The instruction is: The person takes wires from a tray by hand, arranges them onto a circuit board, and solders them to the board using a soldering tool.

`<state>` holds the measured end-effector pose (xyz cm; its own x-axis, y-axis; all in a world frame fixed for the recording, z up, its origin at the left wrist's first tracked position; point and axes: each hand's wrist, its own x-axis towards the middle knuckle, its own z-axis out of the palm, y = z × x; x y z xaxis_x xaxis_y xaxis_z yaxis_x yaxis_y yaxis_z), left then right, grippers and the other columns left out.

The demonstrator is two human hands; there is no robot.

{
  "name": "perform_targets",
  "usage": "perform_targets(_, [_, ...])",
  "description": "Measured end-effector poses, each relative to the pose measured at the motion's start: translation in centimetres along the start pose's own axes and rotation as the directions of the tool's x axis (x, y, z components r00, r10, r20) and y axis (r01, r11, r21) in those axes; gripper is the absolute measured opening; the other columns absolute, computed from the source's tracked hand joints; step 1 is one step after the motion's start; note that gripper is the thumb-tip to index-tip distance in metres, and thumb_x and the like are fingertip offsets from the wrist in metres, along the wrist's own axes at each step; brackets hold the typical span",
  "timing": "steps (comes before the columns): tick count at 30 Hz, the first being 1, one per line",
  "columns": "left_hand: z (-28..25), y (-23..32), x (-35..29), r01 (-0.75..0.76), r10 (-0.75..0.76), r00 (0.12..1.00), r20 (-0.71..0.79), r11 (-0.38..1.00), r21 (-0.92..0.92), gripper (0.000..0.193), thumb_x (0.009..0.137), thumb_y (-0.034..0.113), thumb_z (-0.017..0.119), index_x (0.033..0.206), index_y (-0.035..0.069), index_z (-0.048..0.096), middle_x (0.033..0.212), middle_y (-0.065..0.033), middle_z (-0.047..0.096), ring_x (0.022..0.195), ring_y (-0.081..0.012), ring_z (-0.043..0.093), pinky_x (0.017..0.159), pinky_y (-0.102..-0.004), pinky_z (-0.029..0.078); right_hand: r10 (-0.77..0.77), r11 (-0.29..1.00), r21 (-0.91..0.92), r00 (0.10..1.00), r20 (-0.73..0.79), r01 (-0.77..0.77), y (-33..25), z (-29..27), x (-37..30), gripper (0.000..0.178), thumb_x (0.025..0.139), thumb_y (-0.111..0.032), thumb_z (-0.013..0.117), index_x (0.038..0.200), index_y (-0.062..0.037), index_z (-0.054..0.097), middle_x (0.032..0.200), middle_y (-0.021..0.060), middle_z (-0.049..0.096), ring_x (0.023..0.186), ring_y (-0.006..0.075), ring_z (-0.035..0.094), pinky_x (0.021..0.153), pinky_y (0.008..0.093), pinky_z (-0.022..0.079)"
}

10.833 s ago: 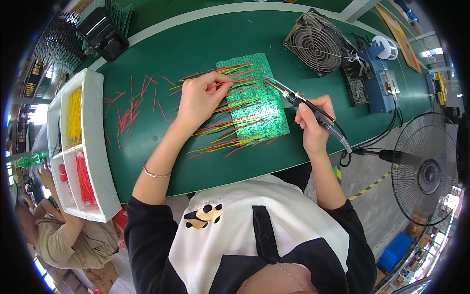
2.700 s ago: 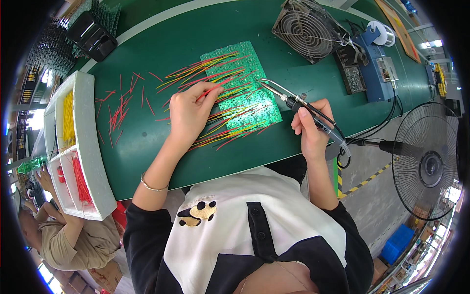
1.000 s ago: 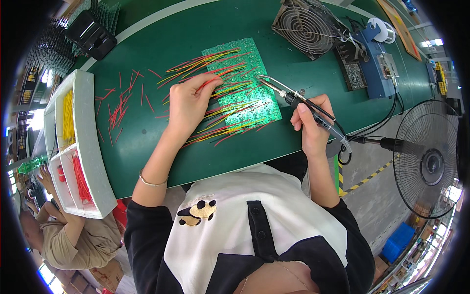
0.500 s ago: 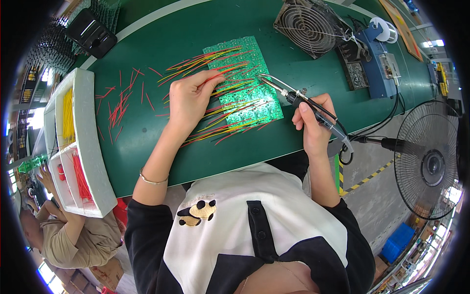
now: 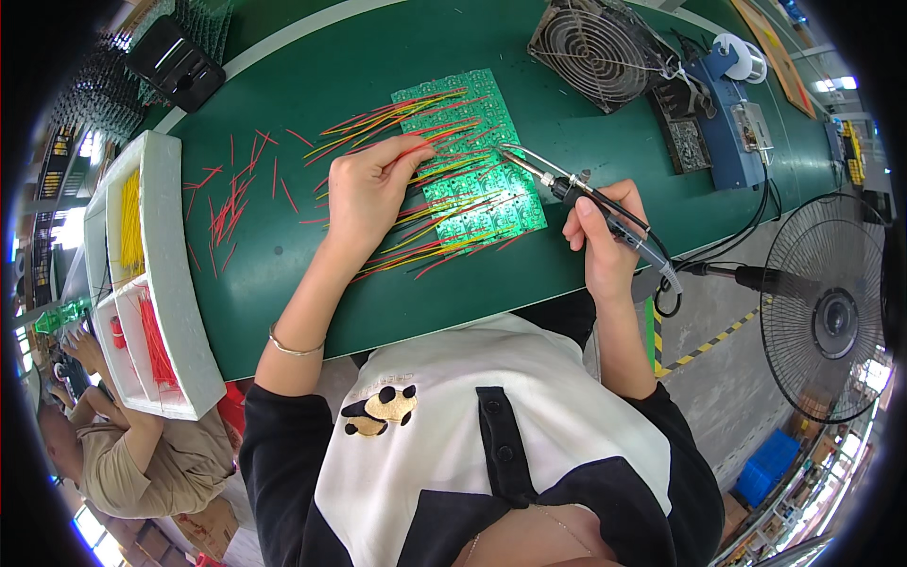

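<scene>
A green circuit board panel (image 5: 472,227) lies on the dark green bench. Rows of red, yellow and black wires (image 5: 406,253) stick out from it toward the left. My left hand (image 5: 371,187) pinches a red wire (image 5: 420,146) over the panel's left edge. In my right hand (image 5: 609,244) is a soldering iron (image 5: 573,194) with a thin metal tube beside its tip. The tip points left and down to the panel, close to the far end of the pinched wire. Whether it touches a joint is too small to tell.
Loose red wires (image 5: 227,213) lie scattered left of my hand. A white foam box (image 5: 194,312) holds yellow and red wires. At the far right stand a small fan (image 5: 600,52) and a blue solder feeder (image 5: 732,118). A pedestal fan (image 5: 827,312) and a co-worker (image 5: 142,454) flank the bench.
</scene>
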<state>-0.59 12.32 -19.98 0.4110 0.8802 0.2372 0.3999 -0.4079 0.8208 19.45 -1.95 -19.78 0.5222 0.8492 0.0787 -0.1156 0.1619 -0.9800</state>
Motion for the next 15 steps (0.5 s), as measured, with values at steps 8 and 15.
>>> perform_targets(8, [0.06,-0.26,0.17,-0.091,0.091,0.995,-0.049,0.996,-0.001,0.011,0.078,0.009,0.066,0.087,0.001,0.069,0.075,-0.0091,0.068,0.058,-0.0137,0.063,0.056,-0.0222,0.048,0.001,1.000,-0.021,1.000,0.009,-0.001,-0.09,0.05,0.03,0.020,0.082,-0.010,0.065,0.081,-0.0023,0.047,0.062,0.0081,0.058,0.049,0.0068,0.051,0.046,0.0185,0.039])
perform_targets(15, [0.13,-0.33,0.18,-0.067,0.067,0.997,-0.036,0.998,0.003,0.011,0.078,0.010,0.066,0.086,0.002,0.069,0.074,-0.0093,0.068,0.057,-0.0138,0.062,0.055,-0.0225,0.047,-0.006,0.999,-0.049,1.000,-0.005,0.005,0.00,0.25,0.01,0.020,0.083,-0.010,0.063,0.081,-0.0033,0.045,0.060,0.0085,0.056,0.047,0.0076,0.048,0.044,0.0189,0.038])
